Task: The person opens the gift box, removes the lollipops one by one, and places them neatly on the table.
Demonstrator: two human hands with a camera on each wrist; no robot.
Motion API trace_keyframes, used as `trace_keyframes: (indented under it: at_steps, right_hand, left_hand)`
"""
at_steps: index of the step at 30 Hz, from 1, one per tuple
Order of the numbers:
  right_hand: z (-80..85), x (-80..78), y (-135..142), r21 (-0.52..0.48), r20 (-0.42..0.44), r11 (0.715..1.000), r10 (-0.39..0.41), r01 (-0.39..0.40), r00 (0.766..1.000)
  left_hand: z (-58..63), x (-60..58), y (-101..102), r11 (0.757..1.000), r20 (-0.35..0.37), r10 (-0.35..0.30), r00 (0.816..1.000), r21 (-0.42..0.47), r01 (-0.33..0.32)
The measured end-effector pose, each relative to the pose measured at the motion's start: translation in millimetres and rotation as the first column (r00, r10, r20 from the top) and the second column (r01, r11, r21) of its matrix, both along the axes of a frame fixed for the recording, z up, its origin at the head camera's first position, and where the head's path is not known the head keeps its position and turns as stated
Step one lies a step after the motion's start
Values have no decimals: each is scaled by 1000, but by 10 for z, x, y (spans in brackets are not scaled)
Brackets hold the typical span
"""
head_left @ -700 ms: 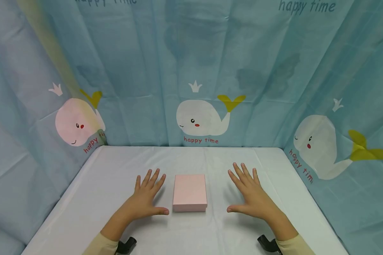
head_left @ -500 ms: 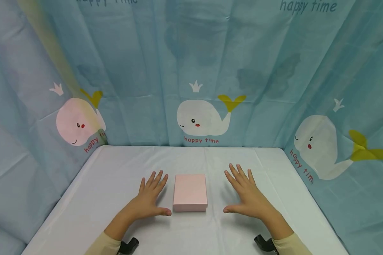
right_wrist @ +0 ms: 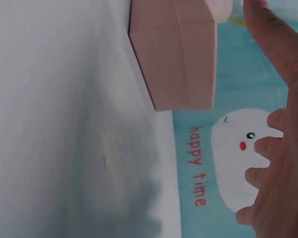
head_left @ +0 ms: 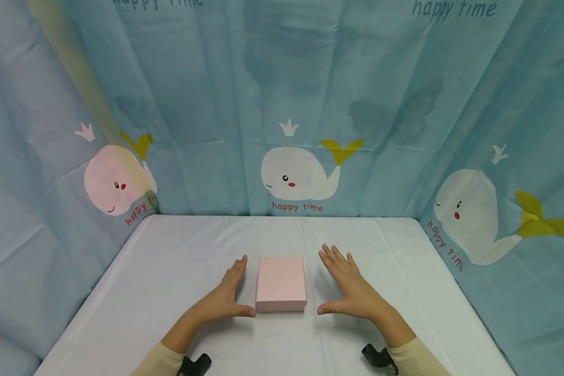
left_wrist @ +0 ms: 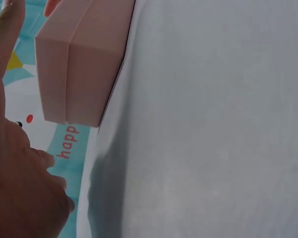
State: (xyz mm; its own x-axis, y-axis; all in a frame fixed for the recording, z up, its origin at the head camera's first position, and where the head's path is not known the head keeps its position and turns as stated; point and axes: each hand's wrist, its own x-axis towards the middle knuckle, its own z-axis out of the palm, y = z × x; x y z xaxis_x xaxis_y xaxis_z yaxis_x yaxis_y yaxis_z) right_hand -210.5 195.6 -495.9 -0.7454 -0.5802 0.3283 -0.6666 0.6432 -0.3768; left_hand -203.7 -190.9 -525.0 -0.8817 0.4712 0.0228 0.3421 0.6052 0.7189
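A pink lidded box (head_left: 281, 283) lies flat at the middle of the white table; its lid seam shows in the left wrist view on the box (left_wrist: 79, 64) and in the right wrist view on the box (right_wrist: 176, 54). To its left is my left hand (head_left: 223, 300), fingers straight and close together, thumb tip right by the box's near left corner. My right hand (head_left: 352, 295) hovers on the other side, fingers extended and thumb spread, with a gap between it and the box. Neither hand holds anything.
White cloth covers the table (head_left: 282, 350). Blue curtains (head_left: 197, 130) printed with whales stand behind it and along both sides. Black wrist mounts (head_left: 195, 364) sit under the sleeves at the front.
Both hands have moved inward toward the box, the right one farther. The left hand's spread fingers have drawn together. The box has stayed in place.
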Motion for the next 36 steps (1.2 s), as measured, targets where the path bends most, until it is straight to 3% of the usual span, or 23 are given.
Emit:
trace_keyframes:
  at_steps: [5, 10, 16, 23, 30, 36]
  right_hand:
    - [-56, -30, -63, -39, 45, 999, 19, -17, 999]
    - [-74, -57, -135, -72, 110, 997, 36, -28, 993]
    - [-72, -87, -225, -106, 161, 993, 70, -53, 984]
    - [-100, -131, -333, -106, 203, 992, 91, -70, 975]
    - [-141, -134, -366, -117, 274, 991, 90, -59, 957]
    - [-175, -152, -394, -139, 264, 988, 106, -71, 959]
  left_hand:
    - [-83, -11, 18, 998, 91, 15, 996, 56, -20]
    - [-162, -6, 55, 997, 105, 17, 994, 71, -24]
    - [-221, -12, 91, 998, 74, 14, 997, 66, -19]
    - [-233, -19, 146, 997, 52, 55, 997, 56, -58]
    - [-235, -2, 193, 996, 14, 37, 999, 76, -38]
    - [-249, -29, 202, 996, -14, 62, 998, 65, -61]
